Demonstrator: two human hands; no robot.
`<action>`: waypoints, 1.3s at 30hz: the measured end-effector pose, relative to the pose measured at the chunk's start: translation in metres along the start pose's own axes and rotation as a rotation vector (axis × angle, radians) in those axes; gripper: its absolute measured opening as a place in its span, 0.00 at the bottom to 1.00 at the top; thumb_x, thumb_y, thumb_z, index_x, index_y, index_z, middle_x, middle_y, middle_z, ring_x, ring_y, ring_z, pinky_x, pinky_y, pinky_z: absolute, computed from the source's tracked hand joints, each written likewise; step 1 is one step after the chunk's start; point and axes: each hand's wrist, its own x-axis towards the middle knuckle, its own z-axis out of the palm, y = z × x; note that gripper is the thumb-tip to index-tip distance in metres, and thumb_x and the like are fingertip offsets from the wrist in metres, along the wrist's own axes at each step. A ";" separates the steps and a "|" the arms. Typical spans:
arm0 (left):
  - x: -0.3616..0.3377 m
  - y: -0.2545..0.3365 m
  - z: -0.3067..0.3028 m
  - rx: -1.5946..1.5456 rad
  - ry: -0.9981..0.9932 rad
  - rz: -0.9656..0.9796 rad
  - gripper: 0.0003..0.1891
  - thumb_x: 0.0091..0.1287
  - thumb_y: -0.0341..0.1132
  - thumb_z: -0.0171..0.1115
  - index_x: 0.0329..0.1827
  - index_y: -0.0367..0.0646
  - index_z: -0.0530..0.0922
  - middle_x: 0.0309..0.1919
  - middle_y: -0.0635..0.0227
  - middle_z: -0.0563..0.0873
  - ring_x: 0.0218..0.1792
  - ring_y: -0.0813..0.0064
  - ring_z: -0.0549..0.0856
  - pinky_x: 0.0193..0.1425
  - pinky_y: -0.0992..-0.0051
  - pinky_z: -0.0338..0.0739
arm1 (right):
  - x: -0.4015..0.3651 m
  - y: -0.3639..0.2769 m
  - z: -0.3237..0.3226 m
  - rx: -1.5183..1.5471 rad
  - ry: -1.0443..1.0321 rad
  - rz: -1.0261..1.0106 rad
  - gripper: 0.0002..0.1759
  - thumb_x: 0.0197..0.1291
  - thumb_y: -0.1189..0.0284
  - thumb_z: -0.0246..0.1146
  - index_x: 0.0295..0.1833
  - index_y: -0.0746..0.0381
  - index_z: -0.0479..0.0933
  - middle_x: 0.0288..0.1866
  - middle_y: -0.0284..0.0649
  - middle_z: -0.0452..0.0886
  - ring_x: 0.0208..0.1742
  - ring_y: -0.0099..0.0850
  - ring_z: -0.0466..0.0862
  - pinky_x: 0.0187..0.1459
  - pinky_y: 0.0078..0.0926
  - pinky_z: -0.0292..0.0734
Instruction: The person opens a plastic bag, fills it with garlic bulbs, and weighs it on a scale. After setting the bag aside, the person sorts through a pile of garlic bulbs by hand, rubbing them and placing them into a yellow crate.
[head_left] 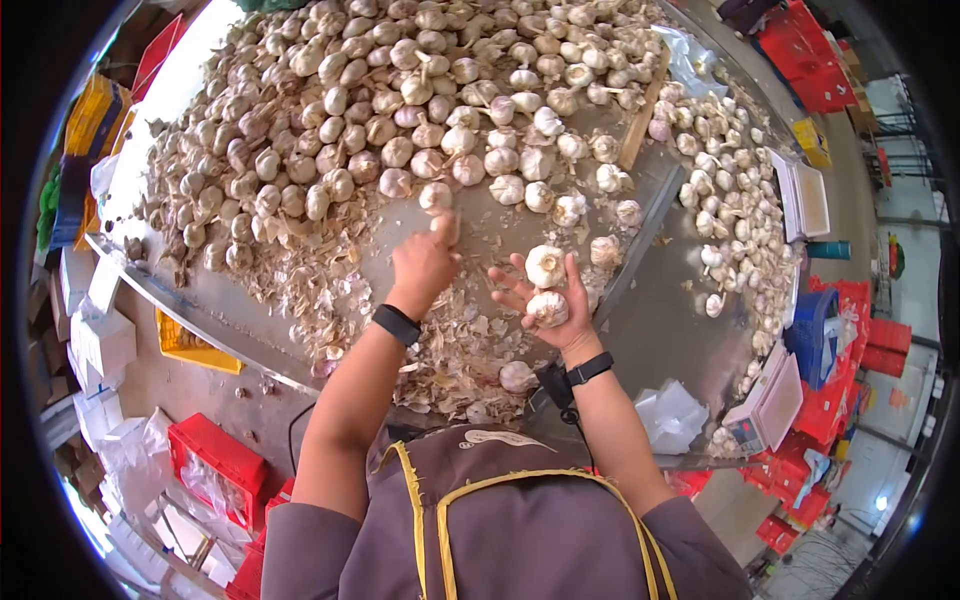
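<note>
My left hand (426, 262) reaches over the metal table, its fingers mostly curled and its fingertips on a garlic bulb (435, 197) at the near edge of the big heap. How the fingers grip beneath is partly hidden. Palm up, my right hand (560, 312) holds two cleaned garlic bulbs: an upper bulb (545, 266) at the fingers and a lower bulb (547, 309) in the palm. Just beyond it lies another bulb (605, 251). Loose papery skins (455, 355) cover the table below and between both hands.
The large garlic heap (340, 130) spreads across the back. A metal divider strip (645, 235) and a wooden slat (645, 110) separate it from the whiter bulbs (735, 200) at right. White scales (765, 400), a plastic bag (672, 415) and red crates (220, 465) surround the work area.
</note>
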 end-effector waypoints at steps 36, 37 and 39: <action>-0.018 -0.054 -0.060 -1.807 -0.116 -0.168 0.18 0.66 0.35 0.65 0.58 0.43 0.75 0.50 0.61 0.82 0.51 0.67 0.84 0.56 0.65 0.82 | 0.052 -0.074 0.005 -2.388 0.885 -0.801 0.17 0.52 0.73 0.70 0.48 0.57 0.77 0.48 0.41 0.79 0.54 0.47 0.77 0.57 0.43 0.73; -0.032 -0.068 -0.068 -1.745 -0.101 -0.177 0.18 0.68 0.38 0.62 0.59 0.44 0.74 0.51 0.63 0.82 0.50 0.68 0.84 0.54 0.67 0.82 | 0.051 -0.071 0.005 -2.360 0.864 -0.768 0.16 0.52 0.73 0.70 0.47 0.58 0.77 0.48 0.42 0.79 0.54 0.47 0.77 0.57 0.43 0.72; -0.064 -0.107 -0.094 -1.674 -0.008 -0.164 0.18 0.70 0.40 0.60 0.60 0.44 0.75 0.51 0.64 0.82 0.50 0.69 0.83 0.54 0.67 0.81 | 0.046 -0.067 0.003 -2.313 0.811 -0.866 0.14 0.54 0.74 0.66 0.48 0.58 0.78 0.47 0.40 0.81 0.50 0.43 0.80 0.53 0.40 0.75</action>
